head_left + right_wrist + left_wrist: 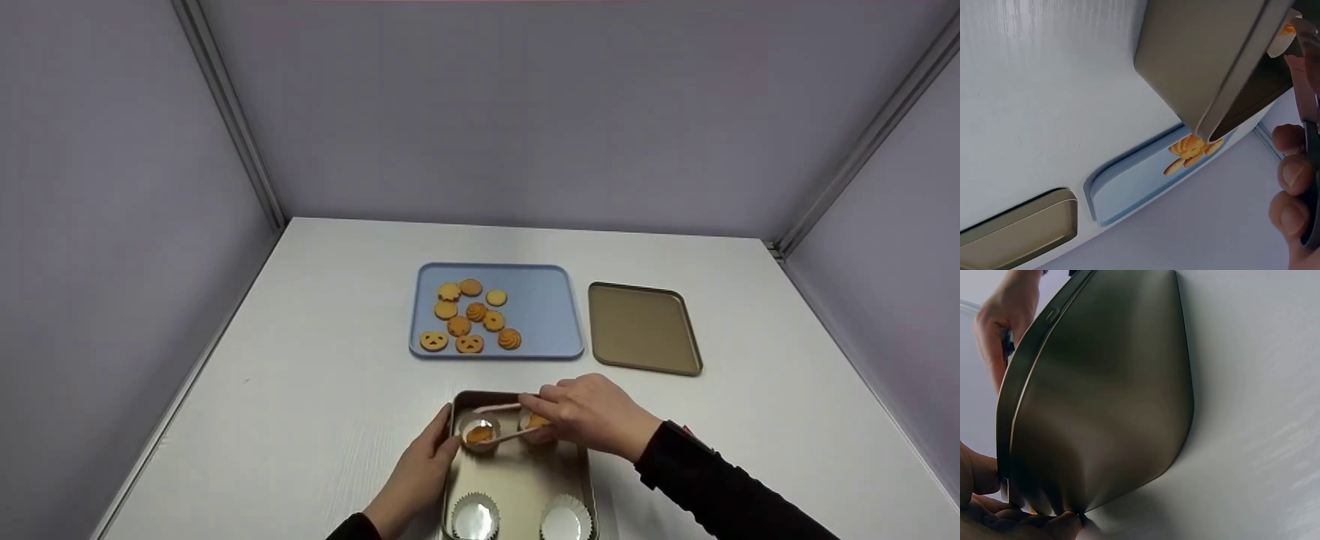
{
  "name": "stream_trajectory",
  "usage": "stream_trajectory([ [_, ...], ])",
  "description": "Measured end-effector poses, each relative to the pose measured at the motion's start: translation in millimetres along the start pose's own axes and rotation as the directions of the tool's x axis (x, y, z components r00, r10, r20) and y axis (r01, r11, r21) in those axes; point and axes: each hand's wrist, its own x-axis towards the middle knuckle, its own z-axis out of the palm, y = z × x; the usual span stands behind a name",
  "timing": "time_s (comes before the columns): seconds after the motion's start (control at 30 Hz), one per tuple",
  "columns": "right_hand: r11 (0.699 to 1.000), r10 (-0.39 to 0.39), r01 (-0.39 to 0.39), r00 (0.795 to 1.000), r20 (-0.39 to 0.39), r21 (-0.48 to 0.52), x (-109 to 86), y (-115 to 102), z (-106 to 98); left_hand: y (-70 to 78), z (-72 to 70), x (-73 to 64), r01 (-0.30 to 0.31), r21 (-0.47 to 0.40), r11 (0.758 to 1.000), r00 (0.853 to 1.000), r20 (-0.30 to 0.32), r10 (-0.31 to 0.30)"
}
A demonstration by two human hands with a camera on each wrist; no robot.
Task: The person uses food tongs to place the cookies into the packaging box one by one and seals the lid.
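My left hand (421, 466) grips the left wall of a deep gold baking tin (510, 474), thumb at the rim. My right hand (596, 416) holds tongs (514, 435) with pale pink tips and dark handles, seen in the right wrist view. The tongs' tips spread over the back-left white paper cup (466, 424), where an orange-brown cookie (480, 435) lies beside the lower tip. Another cookie (537, 421) shows in the back-right cup, partly hidden by my right hand. Two more paper cups, front-left (475, 517) and front-right (566, 519), hold no cookie.
Behind the tin lies a blue tray (544, 307) with several cookies (470, 343) of different shapes on its left and middle. A shallow gold tray (643, 328) sits to its right. Grey panels (487, 112) enclose the white table (300, 375) at the back and sides.
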Motion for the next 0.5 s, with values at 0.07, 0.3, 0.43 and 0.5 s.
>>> stream_trajectory([
  [0.07,1.000,0.016,-0.016,1.000,0.010,0.001,0.5,0.0,-0.2,0.0,0.0,-0.1,-0.002,0.004,1.000,1.000,-0.005,0.002],
  [0.3,0.997,0.071,-0.070,0.997,0.030,-0.018,3.4,-2.6,1.8,-0.3,-0.2,-0.4,-0.023,0.038,0.999,1.000,-0.011,0.023],
  [0.43,0.995,0.093,-0.091,0.995,0.041,-0.040,4.7,-3.7,2.4,-0.4,-0.4,-0.8,-0.022,0.044,0.999,1.000,-0.007,0.023],
  [0.5,0.994,0.102,-0.100,0.994,0.045,-0.037,4.6,-3.6,2.0,-0.4,-0.4,-0.9,-0.022,0.040,0.999,1.000,-0.005,0.022],
])
